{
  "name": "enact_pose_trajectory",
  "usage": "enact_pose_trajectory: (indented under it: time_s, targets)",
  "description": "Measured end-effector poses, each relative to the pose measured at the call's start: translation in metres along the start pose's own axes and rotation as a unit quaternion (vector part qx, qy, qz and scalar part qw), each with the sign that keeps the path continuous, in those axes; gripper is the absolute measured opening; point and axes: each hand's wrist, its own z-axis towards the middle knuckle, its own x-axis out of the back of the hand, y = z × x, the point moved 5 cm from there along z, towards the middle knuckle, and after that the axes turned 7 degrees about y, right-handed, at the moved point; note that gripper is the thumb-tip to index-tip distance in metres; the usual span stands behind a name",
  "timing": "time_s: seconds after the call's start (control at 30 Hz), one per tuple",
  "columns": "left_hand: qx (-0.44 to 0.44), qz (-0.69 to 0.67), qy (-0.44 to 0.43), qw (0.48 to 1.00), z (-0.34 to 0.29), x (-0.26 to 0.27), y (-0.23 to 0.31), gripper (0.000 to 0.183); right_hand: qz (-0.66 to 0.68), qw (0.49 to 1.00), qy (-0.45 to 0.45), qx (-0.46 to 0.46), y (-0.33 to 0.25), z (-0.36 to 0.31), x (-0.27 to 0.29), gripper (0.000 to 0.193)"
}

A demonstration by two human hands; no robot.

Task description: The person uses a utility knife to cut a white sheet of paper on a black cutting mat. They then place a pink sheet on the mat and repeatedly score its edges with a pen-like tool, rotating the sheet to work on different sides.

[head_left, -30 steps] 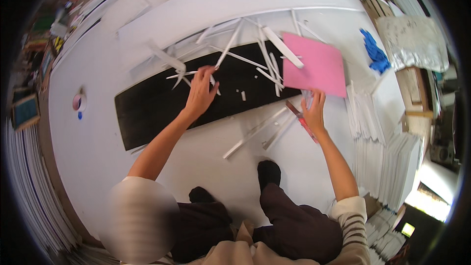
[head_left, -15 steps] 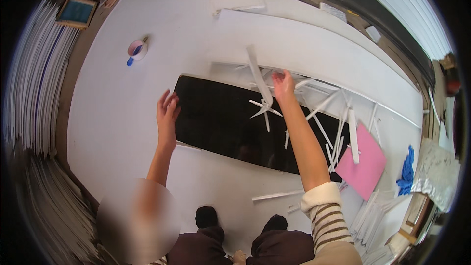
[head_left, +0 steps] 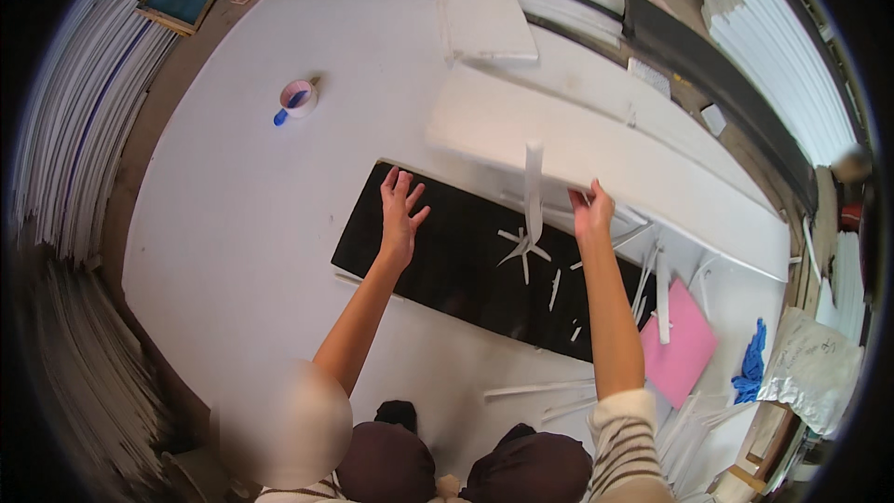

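My right hand (head_left: pixel 594 214) pinches the near edge of a long white board (head_left: pixel 596 144), which is tilted up along that edge. Over the far left part of a glossy black panel (head_left: pixel 447 270), my left hand (head_left: pixel 399 219) is open, its fingers spread and nothing in them. Between the hands a white strip (head_left: pixel 534 191) stands upright, with several thin offcuts splayed around its foot on the panel. More narrow white strips (head_left: pixel 663 298) lie at the panel's right end, partly beneath the raised board.
A pink sheet (head_left: pixel 680 345) and a crumpled blue thing (head_left: pixel 750 363) lie to the right. A small white cup-like container (head_left: pixel 298 98) with a blue piece stands far left. A white block (head_left: pixel 489 28) rests at the back. Stacked sheets (head_left: pixel 79 130) line the left side.
My left hand has moved right, over the black panel. The white board's near edge has come toward me with my right hand, covering some strips. The whole view has shifted slightly.
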Motion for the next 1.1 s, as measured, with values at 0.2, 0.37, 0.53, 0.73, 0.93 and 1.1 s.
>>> enact_pose_trajectory:
  time_s: [0.2, 0.37, 0.53, 0.73, 0.93, 1.1]
  targets:
    - [0.031, -0.067, -0.173, 0.982, -0.042, -0.04, 0.046, 0.071, -0.031, 0.99, -0.117, 0.07, -0.065, -0.087, 0.051, 0.043]
    - [0.034, -0.089, -0.155, 0.983, -0.078, -0.013, 0.063, 0.041, -0.069, 0.976, -0.17, 0.119, -0.099, -0.151, 0.056, 0.04]
    - [-0.035, -0.113, -0.167, 0.979, -0.119, 0.013, 0.129, 0.045, -0.046, 0.97, -0.192, 0.143, -0.11, -0.215, 0.04, 0.024]
    - [-0.015, 0.025, -0.181, 0.983, -0.142, 0.079, 0.096, 0.053, -0.076, 0.978, -0.183, 0.071, -0.035, -0.24, 0.113, 0.03]
    - [0.111, 0.05, -0.132, 0.984, -0.134, 0.159, -0.046, 0.053, -0.169, 0.973, -0.157, -0.024, 0.047, -0.21, 0.204, 0.029]
    - [0.081, 0.112, -0.055, 0.989, -0.115, 0.156, -0.086, 0.043, -0.379, 0.905, -0.18, 0.072, 0.044, -0.17, 0.234, 0.029]
